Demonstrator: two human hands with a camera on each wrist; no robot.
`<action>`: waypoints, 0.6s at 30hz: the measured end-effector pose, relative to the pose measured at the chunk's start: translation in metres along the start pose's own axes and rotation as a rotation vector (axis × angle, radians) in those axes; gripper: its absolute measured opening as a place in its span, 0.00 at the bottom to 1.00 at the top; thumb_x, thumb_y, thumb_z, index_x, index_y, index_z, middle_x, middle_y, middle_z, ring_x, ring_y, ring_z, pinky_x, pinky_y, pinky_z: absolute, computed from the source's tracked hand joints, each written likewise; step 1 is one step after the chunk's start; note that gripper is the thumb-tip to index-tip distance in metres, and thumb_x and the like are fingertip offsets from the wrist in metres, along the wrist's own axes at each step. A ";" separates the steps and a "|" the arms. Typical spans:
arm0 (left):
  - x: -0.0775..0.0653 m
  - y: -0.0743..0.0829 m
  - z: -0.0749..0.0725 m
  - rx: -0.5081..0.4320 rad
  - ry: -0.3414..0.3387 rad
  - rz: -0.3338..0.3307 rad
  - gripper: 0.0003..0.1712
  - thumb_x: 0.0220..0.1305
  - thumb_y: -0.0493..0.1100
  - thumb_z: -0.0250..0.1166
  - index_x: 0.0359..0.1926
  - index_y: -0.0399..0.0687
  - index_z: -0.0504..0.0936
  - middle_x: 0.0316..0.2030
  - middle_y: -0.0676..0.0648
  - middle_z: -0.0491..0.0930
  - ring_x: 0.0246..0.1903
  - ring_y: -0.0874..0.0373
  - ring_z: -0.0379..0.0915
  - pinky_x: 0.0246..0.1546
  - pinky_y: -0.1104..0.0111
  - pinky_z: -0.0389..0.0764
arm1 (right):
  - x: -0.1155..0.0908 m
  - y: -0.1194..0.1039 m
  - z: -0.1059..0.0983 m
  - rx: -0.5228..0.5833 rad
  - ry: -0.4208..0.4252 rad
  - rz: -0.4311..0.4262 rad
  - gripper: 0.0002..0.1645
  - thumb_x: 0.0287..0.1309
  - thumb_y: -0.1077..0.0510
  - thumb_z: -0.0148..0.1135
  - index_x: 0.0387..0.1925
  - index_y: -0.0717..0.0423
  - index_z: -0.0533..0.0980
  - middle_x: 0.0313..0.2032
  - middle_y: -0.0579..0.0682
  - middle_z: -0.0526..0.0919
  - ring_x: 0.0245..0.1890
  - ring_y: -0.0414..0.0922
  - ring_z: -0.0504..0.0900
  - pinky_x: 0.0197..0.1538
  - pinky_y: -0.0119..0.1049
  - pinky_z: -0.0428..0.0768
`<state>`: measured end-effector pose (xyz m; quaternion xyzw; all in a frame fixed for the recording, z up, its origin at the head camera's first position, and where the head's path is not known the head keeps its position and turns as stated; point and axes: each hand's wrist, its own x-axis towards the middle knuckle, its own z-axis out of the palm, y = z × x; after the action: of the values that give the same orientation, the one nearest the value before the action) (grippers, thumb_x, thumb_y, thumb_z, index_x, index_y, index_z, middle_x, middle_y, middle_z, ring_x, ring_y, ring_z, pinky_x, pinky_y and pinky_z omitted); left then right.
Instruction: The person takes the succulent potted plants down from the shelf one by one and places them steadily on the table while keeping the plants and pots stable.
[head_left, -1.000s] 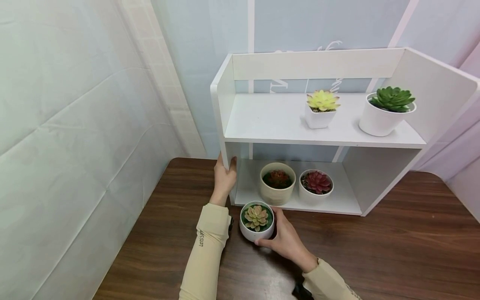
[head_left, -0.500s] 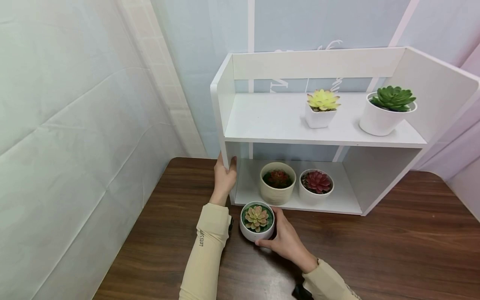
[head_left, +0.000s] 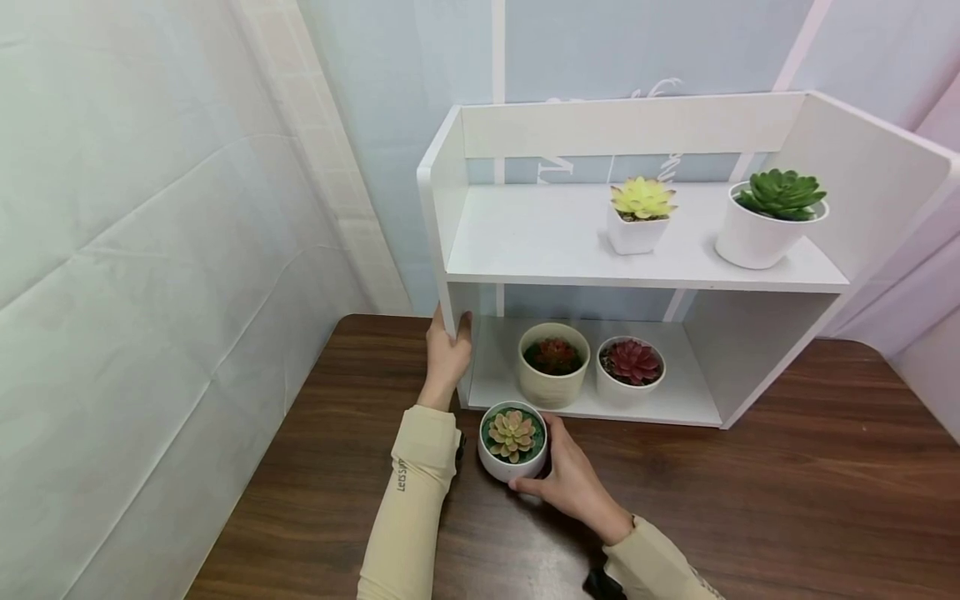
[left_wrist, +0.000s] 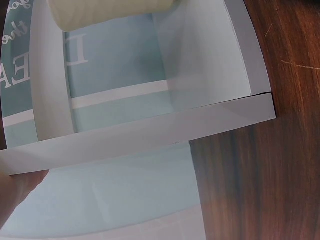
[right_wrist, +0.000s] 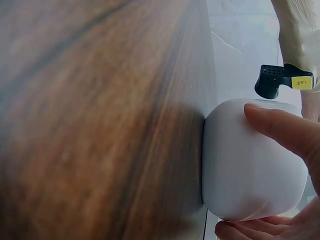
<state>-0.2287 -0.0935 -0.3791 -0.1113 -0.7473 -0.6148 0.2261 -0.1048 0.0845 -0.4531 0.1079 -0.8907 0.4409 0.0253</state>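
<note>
My left hand (head_left: 447,354) grips the left side panel of the white two-tier shelf (head_left: 645,282), thumb inside and fingers behind the panel. In the left wrist view only a bit of that hand (left_wrist: 20,192) shows at the panel's edge. My right hand (head_left: 573,479) holds a round white pot with a pale orange-green succulent (head_left: 512,435) by its side, thumb in front and fingers at the back. The pot stands on the wooden table before the shelf's left front corner. From the right wrist view, the white pot (right_wrist: 250,165) has its base at the tabletop.
The lower tier carries a cream pot with a red succulent (head_left: 553,383) and a white pot with a dark red one (head_left: 632,367). Up top are a square pot with a yellow succulent (head_left: 637,233) and a white pot with a green one (head_left: 757,237). Brown table (head_left: 840,500) surrounds the shelf.
The head view has shifted very slightly. Both hands keep their places on the shelf panel and the white pot.
</note>
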 end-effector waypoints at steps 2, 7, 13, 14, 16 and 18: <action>0.000 0.000 0.000 -0.005 0.001 0.003 0.23 0.70 0.33 0.51 0.65 0.35 0.65 0.58 0.32 0.71 0.61 0.38 0.67 0.59 0.44 0.69 | 0.000 0.000 0.000 -0.006 -0.008 0.001 0.61 0.29 0.57 0.84 0.65 0.64 0.58 0.60 0.62 0.71 0.61 0.57 0.71 0.61 0.52 0.70; 0.000 0.000 0.001 -0.001 -0.007 0.005 0.24 0.70 0.33 0.51 0.65 0.36 0.65 0.58 0.32 0.71 0.61 0.38 0.67 0.59 0.44 0.69 | 0.001 -0.001 -0.007 -0.024 -0.028 -0.007 0.64 0.30 0.54 0.83 0.67 0.68 0.57 0.62 0.65 0.69 0.62 0.58 0.70 0.62 0.54 0.69; 0.000 -0.001 0.000 0.004 -0.010 -0.011 0.24 0.70 0.33 0.51 0.66 0.35 0.64 0.59 0.32 0.71 0.61 0.38 0.67 0.59 0.44 0.70 | -0.001 -0.011 -0.029 0.013 -0.053 0.004 0.63 0.35 0.52 0.81 0.69 0.67 0.55 0.64 0.67 0.67 0.62 0.60 0.70 0.61 0.51 0.72; 0.000 -0.001 0.000 0.002 -0.008 -0.011 0.24 0.70 0.33 0.51 0.66 0.35 0.64 0.59 0.32 0.71 0.61 0.37 0.67 0.59 0.44 0.69 | -0.001 -0.014 -0.032 0.013 -0.050 -0.004 0.62 0.36 0.52 0.81 0.69 0.67 0.56 0.64 0.66 0.67 0.62 0.60 0.70 0.60 0.50 0.73; -0.001 0.000 0.000 -0.002 -0.006 -0.011 0.24 0.70 0.33 0.51 0.65 0.35 0.64 0.59 0.32 0.71 0.61 0.36 0.67 0.59 0.44 0.69 | -0.002 -0.018 -0.039 0.000 -0.030 -0.039 0.59 0.37 0.52 0.81 0.68 0.66 0.58 0.63 0.65 0.68 0.61 0.60 0.71 0.59 0.50 0.74; -0.001 0.000 0.000 -0.006 -0.006 -0.014 0.24 0.70 0.34 0.51 0.66 0.35 0.64 0.59 0.32 0.70 0.61 0.36 0.66 0.59 0.43 0.69 | -0.004 -0.022 -0.045 -0.016 0.001 -0.084 0.57 0.37 0.52 0.80 0.66 0.66 0.61 0.62 0.64 0.70 0.59 0.60 0.73 0.57 0.50 0.75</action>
<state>-0.2282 -0.0937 -0.3798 -0.1088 -0.7469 -0.6183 0.2191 -0.0990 0.1082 -0.4092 0.1450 -0.8888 0.4324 0.0450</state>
